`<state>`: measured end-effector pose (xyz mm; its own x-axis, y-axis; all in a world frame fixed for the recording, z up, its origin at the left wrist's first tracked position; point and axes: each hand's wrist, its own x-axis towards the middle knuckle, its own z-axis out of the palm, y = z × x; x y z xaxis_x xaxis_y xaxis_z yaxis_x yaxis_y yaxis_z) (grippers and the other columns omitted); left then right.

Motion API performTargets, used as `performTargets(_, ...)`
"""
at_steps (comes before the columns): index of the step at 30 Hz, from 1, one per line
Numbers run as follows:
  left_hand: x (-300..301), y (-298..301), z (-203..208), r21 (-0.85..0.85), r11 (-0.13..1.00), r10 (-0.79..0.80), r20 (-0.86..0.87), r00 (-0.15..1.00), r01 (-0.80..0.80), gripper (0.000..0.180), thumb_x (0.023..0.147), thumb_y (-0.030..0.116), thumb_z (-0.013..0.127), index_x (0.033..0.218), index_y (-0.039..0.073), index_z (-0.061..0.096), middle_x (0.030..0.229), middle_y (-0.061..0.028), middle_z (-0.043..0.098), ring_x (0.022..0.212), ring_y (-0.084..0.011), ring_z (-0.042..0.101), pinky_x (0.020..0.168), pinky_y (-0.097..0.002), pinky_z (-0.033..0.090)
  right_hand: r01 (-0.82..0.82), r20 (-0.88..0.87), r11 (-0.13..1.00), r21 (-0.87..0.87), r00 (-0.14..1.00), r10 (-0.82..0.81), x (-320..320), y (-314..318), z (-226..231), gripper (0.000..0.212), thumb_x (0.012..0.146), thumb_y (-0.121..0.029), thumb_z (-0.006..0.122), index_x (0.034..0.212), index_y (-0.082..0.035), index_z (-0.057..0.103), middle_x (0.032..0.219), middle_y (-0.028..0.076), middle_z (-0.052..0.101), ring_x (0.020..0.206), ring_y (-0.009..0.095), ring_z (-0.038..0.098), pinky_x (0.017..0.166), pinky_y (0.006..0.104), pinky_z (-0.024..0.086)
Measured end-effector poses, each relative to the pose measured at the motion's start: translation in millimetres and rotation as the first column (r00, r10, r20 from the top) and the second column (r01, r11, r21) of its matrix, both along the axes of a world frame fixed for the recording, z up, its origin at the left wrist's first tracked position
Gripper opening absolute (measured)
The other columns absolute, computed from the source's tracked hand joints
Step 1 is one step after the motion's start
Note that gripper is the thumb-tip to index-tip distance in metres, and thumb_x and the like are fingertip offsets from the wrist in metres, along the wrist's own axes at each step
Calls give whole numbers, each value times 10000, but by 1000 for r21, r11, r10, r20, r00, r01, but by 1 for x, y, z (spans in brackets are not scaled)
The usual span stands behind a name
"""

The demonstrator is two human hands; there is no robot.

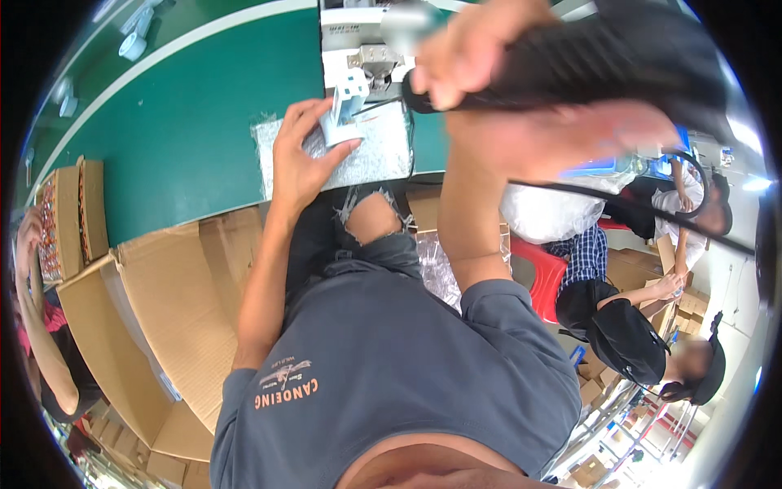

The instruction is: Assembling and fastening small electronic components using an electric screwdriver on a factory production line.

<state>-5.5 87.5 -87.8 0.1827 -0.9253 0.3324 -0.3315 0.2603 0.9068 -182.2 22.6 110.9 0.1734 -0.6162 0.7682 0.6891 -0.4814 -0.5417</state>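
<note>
My left hand [303, 151] pinches a pale blue plastic part [345, 102] between thumb and fingers. The part stands on a bubble-wrap sheet [387, 143] at the table's near edge, and square openings show in its top. My right hand [554, 138], raised close to the camera and blurred, is wrapped round a thick black power screwdriver [603, 69]. Its thin dark shaft points left and reaches the part, or close to it; whether the tip touches cannot be made out. A metal fixture [375, 61] on a white machine sits just behind the part.
The green table [204, 106] stretches left, with white plastic pieces [133, 46] at its far side. An open cardboard box [187, 301] stands at my left, near a co-worker's arm [49, 367]. Black cables [635, 200] cross the right, where people sit by a red stool [533, 273].
</note>
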Motion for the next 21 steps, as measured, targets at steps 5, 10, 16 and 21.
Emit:
performTargets(5, -8, -4, 6, 10, 997, -69, -132, 989, 71, 604, 726, 65, 907, 1278, -7, 673, 1255, -121, 603, 1143, -240, 645, 1009, -346, 528, 124, 166, 981, -150, 981, -99, -28, -7, 37, 811, 1060, -656, 321, 1477, 38, 354, 750, 70, 554, 575, 197, 619, 522, 350, 566)
performTargets(10, -10, -4, 2, 16, 996, -81, -98, 992, 83, 615, 727, 41, 900, 1289, -21, 656, 1264, -126, 593, 1158, -245, 636, 1020, -355, 525, 46, 41, 897, -439, 999, -31, -73, -83, 45, 583, 1005, -629, 541, 1072, -51, 564, 853, 67, 614, 698, 190, 611, 599, 335, 541)
performTargets(16, -8, -1, -3, 16, 996, -83, -103, 991, 85, 635, 722, 24, 895, 1306, -17, 649, 1269, -126, 589, 1161, -241, 632, 1017, -351, 525, 585, 218, 801, -131, 805, -552, -25, -99, 14, 628, 1019, -648, 461, 1149, -33, 466, 679, 64, 539, 505, 174, 527, 451, 303, 455)
performTargets(21, -9, -2, 1, 29, 996, -78, -68, 995, 80, 622, 726, 41, 896, 1295, -20, 650, 1264, -133, 591, 1149, -247, 633, 1010, -351, 524, 749, 91, 642, -167, 660, -746, -27, -41, 40, 672, 1038, -553, 536, 1305, 60, 472, 720, 92, 579, 545, 149, 572, 481, 257, 468)
